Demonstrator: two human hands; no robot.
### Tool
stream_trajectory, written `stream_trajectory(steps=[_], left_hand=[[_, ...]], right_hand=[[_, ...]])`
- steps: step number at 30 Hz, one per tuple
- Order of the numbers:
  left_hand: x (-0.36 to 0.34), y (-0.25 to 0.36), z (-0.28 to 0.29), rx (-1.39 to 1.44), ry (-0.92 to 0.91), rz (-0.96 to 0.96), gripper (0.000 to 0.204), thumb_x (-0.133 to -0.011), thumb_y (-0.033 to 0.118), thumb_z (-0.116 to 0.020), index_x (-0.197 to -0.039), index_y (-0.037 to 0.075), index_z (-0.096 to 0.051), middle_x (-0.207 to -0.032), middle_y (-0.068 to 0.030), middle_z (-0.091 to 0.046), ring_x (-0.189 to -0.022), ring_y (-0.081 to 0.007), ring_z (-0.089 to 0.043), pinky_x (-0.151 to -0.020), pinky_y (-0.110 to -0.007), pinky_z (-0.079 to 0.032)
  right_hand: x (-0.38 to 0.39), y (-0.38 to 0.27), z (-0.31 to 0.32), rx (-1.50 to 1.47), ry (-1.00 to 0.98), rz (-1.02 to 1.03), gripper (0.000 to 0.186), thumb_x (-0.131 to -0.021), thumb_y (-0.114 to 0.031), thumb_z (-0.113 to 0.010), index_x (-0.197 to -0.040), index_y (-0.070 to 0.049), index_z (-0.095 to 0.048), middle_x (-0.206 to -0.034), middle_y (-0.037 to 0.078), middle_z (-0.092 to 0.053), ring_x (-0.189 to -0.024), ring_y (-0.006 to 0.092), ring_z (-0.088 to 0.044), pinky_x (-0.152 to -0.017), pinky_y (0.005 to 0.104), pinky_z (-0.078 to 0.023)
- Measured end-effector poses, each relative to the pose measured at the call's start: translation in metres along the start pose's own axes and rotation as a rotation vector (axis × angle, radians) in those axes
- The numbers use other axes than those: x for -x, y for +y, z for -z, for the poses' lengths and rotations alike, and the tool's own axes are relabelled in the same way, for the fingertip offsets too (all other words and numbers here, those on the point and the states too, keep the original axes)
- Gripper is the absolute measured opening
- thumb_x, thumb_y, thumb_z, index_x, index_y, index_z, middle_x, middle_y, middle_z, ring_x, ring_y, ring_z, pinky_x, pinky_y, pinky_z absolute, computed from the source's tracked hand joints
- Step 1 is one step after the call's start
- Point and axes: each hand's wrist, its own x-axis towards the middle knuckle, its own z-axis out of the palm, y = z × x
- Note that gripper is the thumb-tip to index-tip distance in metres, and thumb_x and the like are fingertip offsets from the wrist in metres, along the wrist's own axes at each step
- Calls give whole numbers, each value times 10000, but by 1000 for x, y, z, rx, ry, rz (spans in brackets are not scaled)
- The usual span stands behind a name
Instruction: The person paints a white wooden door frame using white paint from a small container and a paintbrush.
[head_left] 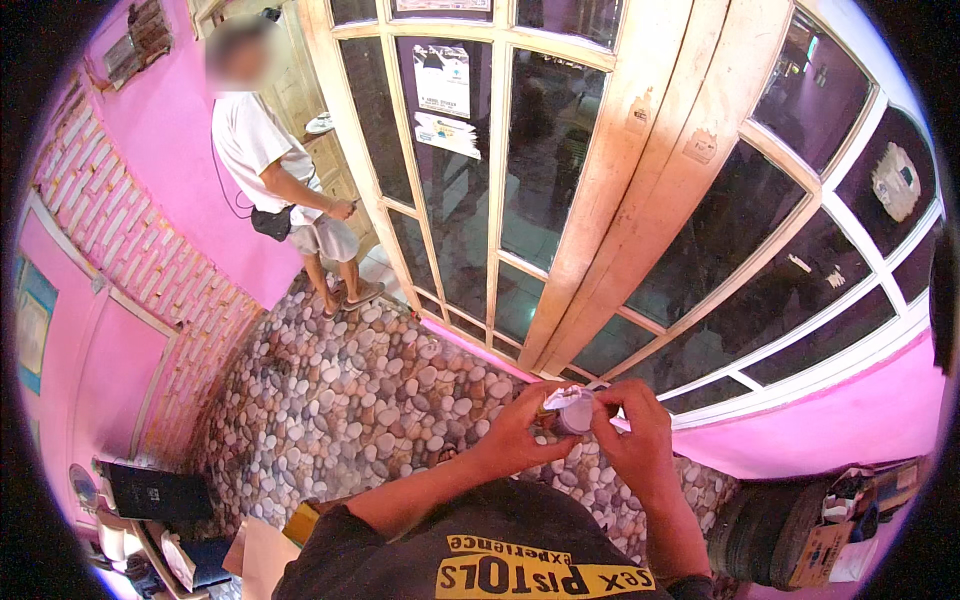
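Observation:
In front of my chest I hold a small round clear plastic cup (pixel 574 415) with a pale, whitish top. My left hand (pixel 520 435) wraps round its left side, thumb below and fingers behind. At the cup's right rim, my right hand (pixel 637 430) is closed, with thumb and index finger pinched together against the edge. A crinkled white piece of film or label (pixel 563 398) shows at the cup's upper left, near my left fingertips. What is inside the cup is too small to make out.
Tall wood-framed glass doors (pixel 560 200) rise just ahead. A person in a white shirt (pixel 265 150) stands at the far left near another door. Stacked tyres (pixel 770 530) and boxes lie at lower right. A black box (pixel 155 492) sits at lower left on the pebble-patterned floor (pixel 350 400).

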Motion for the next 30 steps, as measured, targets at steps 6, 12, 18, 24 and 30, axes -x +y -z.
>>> stream_trajectory(steps=[6, 12, 18, 24, 30], left_hand=[[6, 4, 4, -12, 26, -22, 705, -796, 104, -831, -1404, 6, -488, -1278, -127, -567, -1067, -179, -633, -853, -305, -553], [8, 20, 5, -102, 36, -18, 686, -788, 78, -830, -1388, 12, -502, -1284, -104, -584, -1061, -148, -631, -838, -278, -549], [10, 28, 9, -71, 30, 3, 633, -784, 76, -828, -1352, 52, -549, -1179, -50, -633, -948, -85, -611, -754, -244, -516], [17, 31, 6, -151, 65, -44, 605, -769, 75, -832, -1321, 41, -586, -1181, -51, -618, -921, -100, -609, -731, -245, -505], [21, 25, 12, -161, 55, -50, 617, -767, 66, -832, -1328, 39, -578, -1189, -54, -617, -946, -113, -620, -747, -250, -513]], right_hand=[[2, -11, 5, -57, -141, -50, 126, -830, 10, -720, -920, -11, -635, -857, 119, -630, -722, 222, -641, -648, 325, -505], [0, -4, 2, 5, -100, -48, 170, -834, -31, -718, -965, -12, -612, -896, 160, -630, -796, 317, -666, -694, 386, -540], [8, -15, 7, -141, -197, -62, 159, -843, -30, -709, -962, -11, -606, -933, 162, -634, -808, 320, -666, -710, 400, -543], [10, -8, 3, 23, -78, 23, 165, -837, -30, -717, -955, -10, -604, -933, 160, -638, -809, 327, -660, -715, 411, -534], [12, -20, 0, -122, -150, -26, 125, -848, 3, -720, -944, -1, -641, -891, 120, -655, -770, 228, -664, -668, 315, -533]])
